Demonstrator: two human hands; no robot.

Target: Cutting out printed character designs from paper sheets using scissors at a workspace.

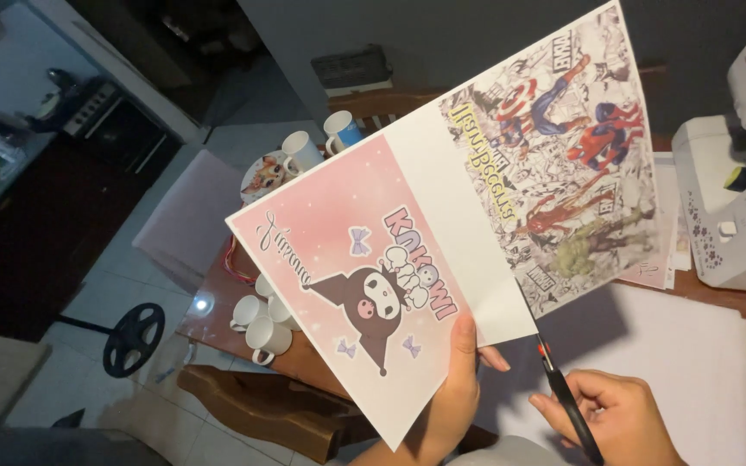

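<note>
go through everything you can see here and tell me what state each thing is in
printed sheet: held up, partly cut along the white strip
scissors: blades in the cut
left hand: gripping the sheet's lower edge
right hand: closed on scissors
white mugs: standing on table
sewing machine: idle

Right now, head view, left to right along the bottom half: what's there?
Black wheel on the floor → white mugs → left hand gripping the printed sheet → scissors in the right hand → white paper on the table.
</note>
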